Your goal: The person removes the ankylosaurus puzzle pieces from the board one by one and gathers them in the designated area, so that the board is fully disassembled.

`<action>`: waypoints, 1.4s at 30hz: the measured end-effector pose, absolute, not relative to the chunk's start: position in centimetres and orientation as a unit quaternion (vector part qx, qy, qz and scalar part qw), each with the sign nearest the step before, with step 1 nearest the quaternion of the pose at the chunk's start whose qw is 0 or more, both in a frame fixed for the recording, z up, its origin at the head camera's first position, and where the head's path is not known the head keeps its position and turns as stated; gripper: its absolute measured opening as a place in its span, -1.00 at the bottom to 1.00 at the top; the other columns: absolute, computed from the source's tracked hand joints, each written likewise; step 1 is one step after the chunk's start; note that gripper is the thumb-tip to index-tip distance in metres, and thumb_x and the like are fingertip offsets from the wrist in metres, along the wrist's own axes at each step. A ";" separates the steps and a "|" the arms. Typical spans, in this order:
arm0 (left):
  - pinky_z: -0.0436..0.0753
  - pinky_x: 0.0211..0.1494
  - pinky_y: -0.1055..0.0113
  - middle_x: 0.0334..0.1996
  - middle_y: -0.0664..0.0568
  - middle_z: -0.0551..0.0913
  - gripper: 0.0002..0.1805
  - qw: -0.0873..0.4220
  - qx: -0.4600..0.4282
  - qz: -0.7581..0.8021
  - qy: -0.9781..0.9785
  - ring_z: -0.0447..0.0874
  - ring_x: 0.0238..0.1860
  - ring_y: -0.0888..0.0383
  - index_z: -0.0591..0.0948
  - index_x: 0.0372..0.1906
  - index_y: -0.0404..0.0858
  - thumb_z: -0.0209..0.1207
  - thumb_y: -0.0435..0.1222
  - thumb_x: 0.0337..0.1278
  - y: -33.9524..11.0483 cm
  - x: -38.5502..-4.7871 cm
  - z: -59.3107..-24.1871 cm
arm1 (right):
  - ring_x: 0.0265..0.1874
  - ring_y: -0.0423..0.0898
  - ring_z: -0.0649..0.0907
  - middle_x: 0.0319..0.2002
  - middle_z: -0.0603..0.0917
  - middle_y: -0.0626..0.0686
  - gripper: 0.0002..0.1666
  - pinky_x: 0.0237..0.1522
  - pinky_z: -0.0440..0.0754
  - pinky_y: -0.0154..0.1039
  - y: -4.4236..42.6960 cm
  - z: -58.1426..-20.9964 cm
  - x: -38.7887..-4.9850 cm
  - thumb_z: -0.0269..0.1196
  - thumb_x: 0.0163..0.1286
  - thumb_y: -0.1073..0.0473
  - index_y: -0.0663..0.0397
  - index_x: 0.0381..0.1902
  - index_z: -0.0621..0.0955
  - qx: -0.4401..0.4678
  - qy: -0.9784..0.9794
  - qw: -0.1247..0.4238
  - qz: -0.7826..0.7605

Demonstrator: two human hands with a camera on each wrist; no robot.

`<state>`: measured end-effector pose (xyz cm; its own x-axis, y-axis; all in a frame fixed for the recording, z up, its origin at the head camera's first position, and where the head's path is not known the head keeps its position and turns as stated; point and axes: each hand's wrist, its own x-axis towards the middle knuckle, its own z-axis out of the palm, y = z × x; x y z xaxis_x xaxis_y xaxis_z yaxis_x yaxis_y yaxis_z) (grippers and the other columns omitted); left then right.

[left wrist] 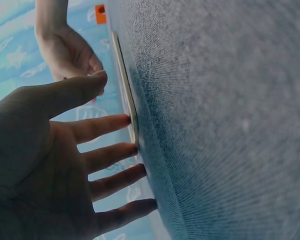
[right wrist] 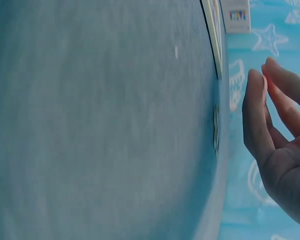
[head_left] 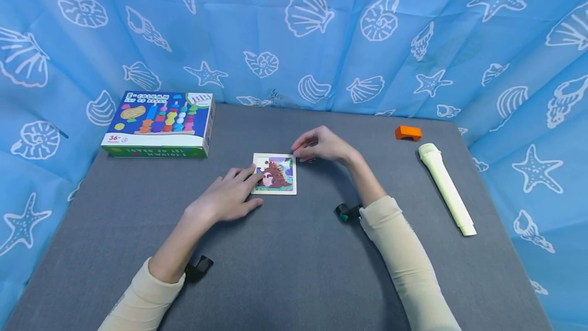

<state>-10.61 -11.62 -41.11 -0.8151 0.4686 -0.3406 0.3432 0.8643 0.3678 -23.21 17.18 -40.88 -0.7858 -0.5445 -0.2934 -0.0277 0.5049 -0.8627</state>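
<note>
A small square picture puzzle (head_left: 281, 189) with a brown dinosaur lies flat on the table. Its upper left shows pale, bare patches. My left hand (head_left: 231, 195) rests at its left side, fingers spread, one fingertip on the picture. In the left wrist view the fingers of the left hand (left wrist: 65, 160) look nearly straight and meet the puzzle's edge. My right hand (head_left: 323, 144) hovers by the upper right corner, thumb and fingertips drawn together. Whether something thin sits between them is unclear. Below the right hand (right wrist: 285, 135), flat puzzle pieces (right wrist: 216, 129) lie on the table.
A boxed bead set (head_left: 156, 124) stands at the back left. To the right are an orange arch block (head_left: 408, 133) and a pale toy microphone (head_left: 445, 185). A blue shell-print curtain (head_left: 285, 60) hangs behind the grey table (head_left: 294, 269).
</note>
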 end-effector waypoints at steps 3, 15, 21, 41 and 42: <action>0.27 0.61 -0.52 0.79 -0.14 0.10 -0.22 0.214 0.217 0.144 0.941 0.12 0.74 -0.27 0.24 0.74 -0.08 0.15 0.07 0.63 -11.7 -10.7 -41.2 | -0.11 -0.02 0.85 -0.02 0.84 0.21 -0.74 0.07 0.86 -0.04 16.0 -41.0 -23.0 0.39 0.53 0.28 0.25 0.10 0.79 -0.196 0.816 0.287 -0.463; 0.36 0.65 -0.36 0.78 -0.19 0.10 -0.18 0.194 0.244 0.137 0.940 0.10 0.76 -0.24 0.23 0.74 -0.18 0.17 0.06 0.61 -10.9 -10.2 -40.9 | -0.21 -0.09 0.80 -0.13 0.87 0.16 -0.76 -0.11 0.78 -0.27 12.5 -41.6 -22.9 0.43 0.49 0.24 0.23 0.05 0.81 -0.255 0.811 0.296 -0.435; 0.24 0.74 -0.31 0.77 -0.15 0.14 -0.19 0.198 0.268 0.128 0.934 0.08 0.78 -0.23 0.21 0.74 -0.21 0.15 0.03 0.64 -10.1 -9.7 -41.0 | -0.34 -0.17 0.78 -0.27 0.86 0.10 -0.80 -0.21 0.80 -0.30 11.5 -42.0 -23.1 0.40 0.50 0.30 0.29 -0.01 0.81 -0.254 0.817 0.299 -0.422; 0.24 0.71 -0.38 0.82 0.01 0.02 -0.17 0.222 0.251 0.128 0.934 -0.01 0.81 -0.18 0.15 0.77 -0.05 0.13 0.10 0.63 -9.9 -9.5 -41.1 | -0.43 -0.22 0.63 -0.34 0.75 -0.01 -0.87 -0.35 0.59 -0.39 10.0 -41.7 -22.9 0.38 0.55 0.25 0.10 -0.04 0.82 -0.263 0.867 0.279 -0.318; 0.24 0.71 -0.38 0.82 0.01 0.02 -0.17 0.222 0.250 0.128 0.934 -0.01 0.81 -0.18 0.15 0.77 -0.05 0.13 0.10 0.63 -9.9 -9.5 -41.1 | -0.43 -0.22 0.63 -0.31 0.76 0.00 -0.87 -0.35 0.60 -0.39 10.0 -41.6 -22.9 0.38 0.54 0.24 0.10 -0.05 0.83 -0.264 0.868 0.276 -0.316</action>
<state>-9.48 -9.86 -41.09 -0.7760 0.5243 -0.3507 0.4108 0.8420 0.3497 -22.90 9.97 -41.65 -0.7081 -0.6330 -0.3130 -0.2835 0.6608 -0.6950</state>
